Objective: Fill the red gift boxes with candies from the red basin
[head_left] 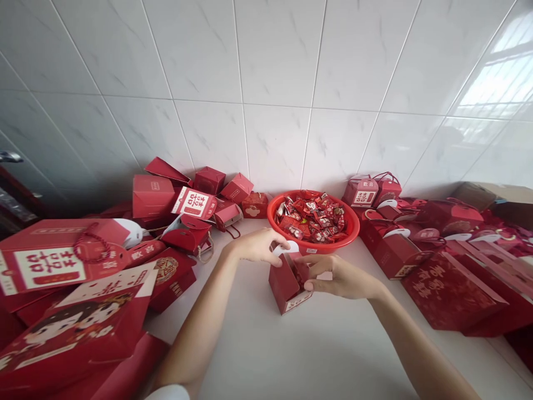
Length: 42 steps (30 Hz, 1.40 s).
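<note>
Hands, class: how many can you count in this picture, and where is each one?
2. The left hand is at the upper left of the small red box in the middle; the right hand is at its right side. No other hands show.

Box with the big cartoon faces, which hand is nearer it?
Left. The left hand is right of the cartoon box, at the small open box; the right hand is farther right.

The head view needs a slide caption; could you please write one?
Left hand and right hand hold an open red box near a basin of packets.
</note>
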Tool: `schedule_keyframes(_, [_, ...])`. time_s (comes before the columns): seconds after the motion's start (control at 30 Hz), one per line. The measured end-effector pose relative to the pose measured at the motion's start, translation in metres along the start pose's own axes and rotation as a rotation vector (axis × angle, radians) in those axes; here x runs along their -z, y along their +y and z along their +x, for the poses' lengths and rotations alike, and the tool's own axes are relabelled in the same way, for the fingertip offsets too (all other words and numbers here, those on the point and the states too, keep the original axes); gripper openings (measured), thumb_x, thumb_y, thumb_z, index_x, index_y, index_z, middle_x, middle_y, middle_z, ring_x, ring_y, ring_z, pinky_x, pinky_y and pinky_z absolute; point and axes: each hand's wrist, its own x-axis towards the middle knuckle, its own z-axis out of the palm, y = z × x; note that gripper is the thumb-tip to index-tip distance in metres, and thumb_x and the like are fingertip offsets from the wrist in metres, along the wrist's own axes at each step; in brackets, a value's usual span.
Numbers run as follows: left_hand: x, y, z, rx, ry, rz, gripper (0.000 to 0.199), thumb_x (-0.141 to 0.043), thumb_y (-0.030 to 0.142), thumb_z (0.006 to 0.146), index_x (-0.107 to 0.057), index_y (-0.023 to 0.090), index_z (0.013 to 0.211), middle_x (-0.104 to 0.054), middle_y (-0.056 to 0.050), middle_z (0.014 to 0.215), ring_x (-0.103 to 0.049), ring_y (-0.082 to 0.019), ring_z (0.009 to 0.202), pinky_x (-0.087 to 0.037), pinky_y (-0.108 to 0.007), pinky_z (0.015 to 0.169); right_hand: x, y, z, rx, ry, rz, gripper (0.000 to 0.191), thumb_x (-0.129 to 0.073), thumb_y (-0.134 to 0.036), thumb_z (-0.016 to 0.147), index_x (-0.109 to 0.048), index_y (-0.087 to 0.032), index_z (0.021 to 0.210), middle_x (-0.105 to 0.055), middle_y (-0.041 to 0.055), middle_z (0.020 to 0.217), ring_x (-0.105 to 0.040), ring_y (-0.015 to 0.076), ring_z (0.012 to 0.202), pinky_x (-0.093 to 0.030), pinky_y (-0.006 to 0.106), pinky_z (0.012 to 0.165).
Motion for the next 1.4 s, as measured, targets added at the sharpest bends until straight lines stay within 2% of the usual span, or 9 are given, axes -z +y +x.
schedule_keyframes(0.13, [-0.009, 0.017, 0.005, 0.040, 0.020, 0.069, 0.061, -0.072, 0.019, 0.067, -0.061, 0.024, 0.126, -0.066, -0.003, 0.118, -0.062, -0.023, 0.101, -0.043, -0.024, 0.071, 0.000, 0.003, 0.002, -0.069, 0.028, 0.003, 0.040, -0.062, -0.058, 0.088, -0.064, -0.019, 0.078, -0.067, 0.0043, 0.080, -0.065, 0.0228, 0.095, -0.049, 0.031, 0.083])
schedule_keyframes(0.23, [-0.013, 0.020, 0.005, 0.052, 0.031, 0.071, 0.077, -0.072, 0.018, 0.067, -0.046, 0.028, 0.138, -0.065, -0.003, 0.115, -0.062, -0.023, 0.097, -0.043, -0.024, 0.066, 0.002, 0.006, 0.003, -0.059, 0.021, 0.003, 0.042, -0.067, -0.059, 0.084, -0.063, -0.017, 0.081, -0.065, 0.0027, 0.082, -0.059, 0.0164, 0.078, -0.047, 0.028, 0.074])
schedule_keyframes(0.37, [-0.016, 0.016, 0.008, 0.099, -0.017, 0.105, 0.052, -0.072, 0.019, 0.066, -0.056, 0.022, 0.116, -0.065, -0.002, 0.100, -0.062, -0.020, 0.085, -0.041, -0.023, 0.060, 0.001, 0.012, 0.007, -0.054, 0.050, -0.025, 0.032, -0.071, -0.049, 0.083, -0.064, -0.017, 0.084, -0.067, 0.0025, 0.086, -0.057, 0.0153, 0.077, -0.047, 0.027, 0.072])
schedule_keyframes(0.5, [-0.015, 0.012, 0.011, 0.014, -0.092, 0.078, 0.026, -0.075, 0.023, 0.067, -0.063, 0.019, 0.089, -0.066, -0.001, 0.089, -0.062, -0.019, 0.082, -0.043, -0.023, 0.062, -0.006, 0.018, 0.011, -0.073, 0.143, -0.073, 0.019, -0.070, -0.036, 0.085, -0.066, -0.018, 0.085, -0.069, 0.0040, 0.091, -0.060, 0.0167, 0.079, -0.048, 0.028, 0.071])
schedule_keyframes(0.7, [-0.008, 0.013, 0.002, 0.019, -0.140, 0.028, 0.031, -0.063, 0.044, 0.084, -0.071, 0.022, 0.104, -0.070, -0.005, 0.106, -0.064, -0.020, 0.092, -0.045, -0.026, 0.072, -0.007, 0.017, 0.012, -0.143, 0.201, -0.182, 0.021, -0.075, -0.035, 0.081, -0.064, -0.020, 0.090, -0.068, 0.0040, 0.100, -0.061, 0.0190, 0.087, -0.048, 0.029, 0.074])
schedule_keyframes(0.8, [-0.010, 0.016, 0.001, 0.025, -0.207, 0.022, 0.039, -0.069, 0.051, 0.079, -0.071, 0.024, 0.107, -0.071, -0.003, 0.103, -0.064, -0.021, 0.090, -0.044, -0.025, 0.069, -0.012, 0.008, 0.011, -0.236, 0.226, -0.362, 0.025, -0.076, -0.038, 0.080, -0.062, -0.020, 0.093, -0.066, 0.0047, 0.102, -0.062, 0.0200, 0.087, -0.046, 0.029, 0.071])
schedule_keyframes(0.93, [-0.017, 0.019, 0.005, 0.036, -0.214, 0.063, 0.041, -0.076, 0.045, 0.070, -0.068, 0.023, 0.103, -0.069, -0.001, 0.094, -0.062, -0.021, 0.086, -0.041, -0.024, 0.062, -0.039, -0.011, 0.008, -0.401, 0.270, -0.536, 0.026, -0.065, -0.038, 0.090, -0.060, -0.022, 0.111, -0.064, 0.0090, 0.111, -0.065, 0.0237, 0.091, -0.047, 0.030, 0.068])
schedule_keyframes(1.17, [-0.030, 0.029, 0.012, -0.034, -0.160, 0.075, 0.019, -0.069, 0.033, 0.073, -0.064, 0.021, 0.086, -0.066, 0.001, 0.085, -0.061, -0.018, 0.077, -0.040, -0.024, 0.058, -0.088, -0.016, 0.004, -0.528, 0.360, -0.606, 0.058, -0.068, -0.047, 0.084, -0.047, -0.024, 0.133, -0.043, 0.0189, 0.147, -0.057, 0.0367, 0.116, -0.056, 0.042, 0.072])
schedule_keyframes(1.4, [-0.042, 0.041, 0.018, -0.111, -0.066, 0.094, 0.023, -0.061, 0.037, 0.084, -0.066, 0.019, 0.097, -0.067, -0.005, 0.091, -0.063, -0.023, 0.085, -0.044, -0.026, 0.066, -0.073, -0.010, -0.004, -0.585, 0.468, -0.502, 0.041, -0.059, -0.043, 0.088, -0.052, -0.022, 0.122, -0.057, 0.0173, 0.126, -0.057, 0.0364, 0.108, -0.053, 0.045, 0.074])
